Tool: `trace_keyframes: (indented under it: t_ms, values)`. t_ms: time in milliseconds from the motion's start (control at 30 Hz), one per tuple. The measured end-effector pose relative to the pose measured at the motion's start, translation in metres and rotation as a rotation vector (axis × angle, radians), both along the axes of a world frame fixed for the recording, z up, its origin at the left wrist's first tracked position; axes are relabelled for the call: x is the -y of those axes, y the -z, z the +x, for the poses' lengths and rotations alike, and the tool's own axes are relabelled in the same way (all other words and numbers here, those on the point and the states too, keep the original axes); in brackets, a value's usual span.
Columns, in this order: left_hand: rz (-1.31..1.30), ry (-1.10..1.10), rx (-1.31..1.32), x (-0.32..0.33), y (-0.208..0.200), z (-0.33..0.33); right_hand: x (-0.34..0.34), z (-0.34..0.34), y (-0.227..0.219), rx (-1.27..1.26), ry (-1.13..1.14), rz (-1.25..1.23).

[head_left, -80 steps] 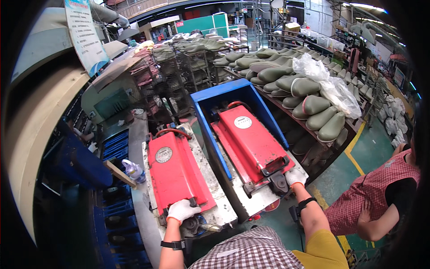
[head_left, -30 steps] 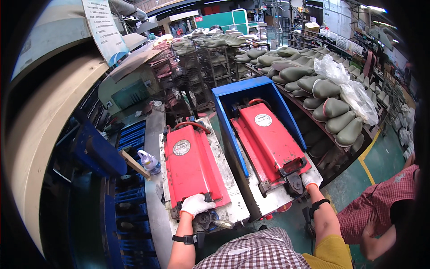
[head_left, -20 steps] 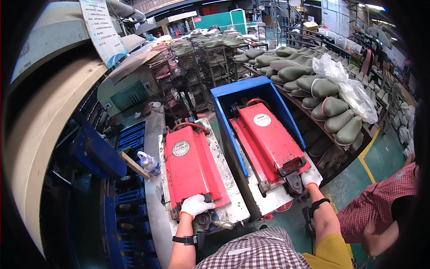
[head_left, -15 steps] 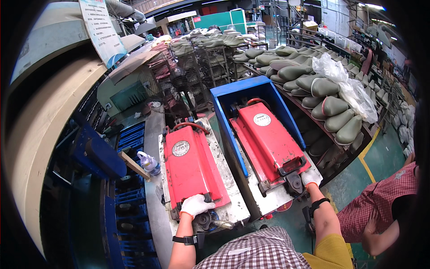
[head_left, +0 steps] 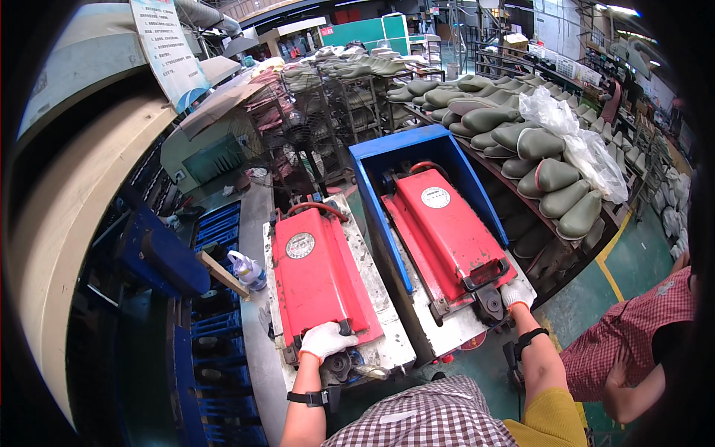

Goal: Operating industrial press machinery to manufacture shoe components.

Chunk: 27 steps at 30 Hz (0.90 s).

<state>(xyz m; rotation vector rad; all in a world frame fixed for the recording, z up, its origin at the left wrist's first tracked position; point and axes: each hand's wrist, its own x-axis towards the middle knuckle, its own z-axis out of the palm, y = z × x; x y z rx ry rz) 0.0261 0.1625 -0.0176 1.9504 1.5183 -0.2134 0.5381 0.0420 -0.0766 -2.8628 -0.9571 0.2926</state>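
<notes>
Two red machine covers lie side by side before me, each with a round pale label and a curved red hose at its far end. On the front edge of the left red cover (head_left: 316, 279), my left hand (head_left: 328, 341), in a white glove, is closed over the dark handle (head_left: 346, 328); only the handle's end shows. My right hand (head_left: 518, 294), also gloved, rests at the front right corner of the right machine's pale base, its fingers curled and partly hidden. Beside it are the right red cover's (head_left: 447, 223) black handle (head_left: 485, 276) and a black knob (head_left: 489, 303).
A blue metal guard (head_left: 402, 143) surrounds the right machine's far end. Olive-green boots (head_left: 560, 176) fill a rack to the right, partly under clear plastic (head_left: 570, 138). A white bottle (head_left: 247, 270) stands on the left ledge. Another person in a checked apron (head_left: 633, 335) is close on my right.
Both hands stay where they were on the two machines. Nothing has visibly been taken hold of, let go, opened or shut.
</notes>
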Motion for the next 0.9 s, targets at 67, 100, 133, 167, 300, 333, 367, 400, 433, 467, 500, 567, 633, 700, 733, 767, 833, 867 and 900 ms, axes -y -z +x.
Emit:
trace_keyframes:
  t_ms: [67, 100, 133, 167, 300, 333, 367, 400, 433, 467, 500, 567, 633, 700, 733, 767, 833, 867, 900]
  values:
    - [-0.010, 0.007, -0.007, 0.000, -0.006, 0.003, 0.001, 0.007, 0.008, -0.026, 0.010, 0.012]
    - [-0.020, 0.009, -0.015, 0.000, -0.008, 0.003, 0.000, 0.006, 0.008, -0.027, 0.009, 0.012]
    - [-0.020, 0.009, -0.016, 0.000, -0.007, 0.003, 0.000, 0.007, 0.009, -0.029, 0.009, 0.011]
    - [-0.021, 0.003, -0.011, 0.000, -0.007, 0.003, 0.000, 0.007, 0.009, -0.031, 0.010, 0.010]
    - [-0.008, -0.006, -0.007, 0.001, -0.003, 0.000, -0.001, 0.001, 0.002, -0.026, 0.007, 0.011]
    - [-0.008, -0.007, -0.008, 0.000, 0.001, -0.001, -0.002, 0.000, 0.002, -0.026, 0.006, 0.012]
    - [0.015, -0.002, -0.003, 0.000, 0.006, -0.004, -0.002, 0.000, 0.002, -0.026, 0.004, 0.014]
    - [0.036, 0.006, 0.001, 0.000, 0.006, -0.003, -0.002, 0.001, 0.003, -0.026, 0.006, 0.013]
    - [0.035, 0.007, 0.001, 0.000, 0.006, -0.003, -0.002, 0.002, 0.005, -0.027, 0.010, 0.018]
    - [0.031, 0.008, -0.010, -0.001, 0.005, -0.003, -0.002, 0.003, 0.007, -0.028, 0.014, 0.023]
    - [0.026, 0.011, -0.021, 0.000, 0.000, 0.000, -0.001, 0.004, 0.008, -0.028, 0.016, 0.022]
    - [0.002, 0.014, -0.023, 0.000, -0.010, 0.004, 0.000, 0.006, 0.009, -0.038, 0.020, 0.021]
    - [-0.020, 0.011, -0.026, 0.001, -0.014, 0.004, 0.000, 0.007, 0.012, -0.030, 0.011, 0.025]
    - [-0.016, 0.008, -0.024, 0.001, -0.011, 0.002, -0.001, 0.006, 0.012, -0.022, 0.001, 0.030]
    - [-0.016, 0.006, -0.025, 0.002, -0.009, 0.002, -0.001, 0.004, 0.009, -0.018, 0.007, 0.028]
    - [-0.009, 0.006, -0.033, 0.002, -0.009, 0.001, -0.002, 0.003, 0.008, -0.015, 0.013, 0.026]
    - [-0.002, 0.012, -0.039, 0.001, -0.008, 0.002, -0.001, 0.004, 0.009, -0.012, 0.016, 0.032]
    - [-0.006, 0.015, -0.039, 0.000, -0.009, 0.003, 0.000, 0.005, 0.009, -0.009, 0.017, 0.038]
    - [-0.010, 0.017, -0.040, 0.000, -0.009, 0.003, 0.000, 0.004, 0.008, -0.010, 0.017, 0.038]
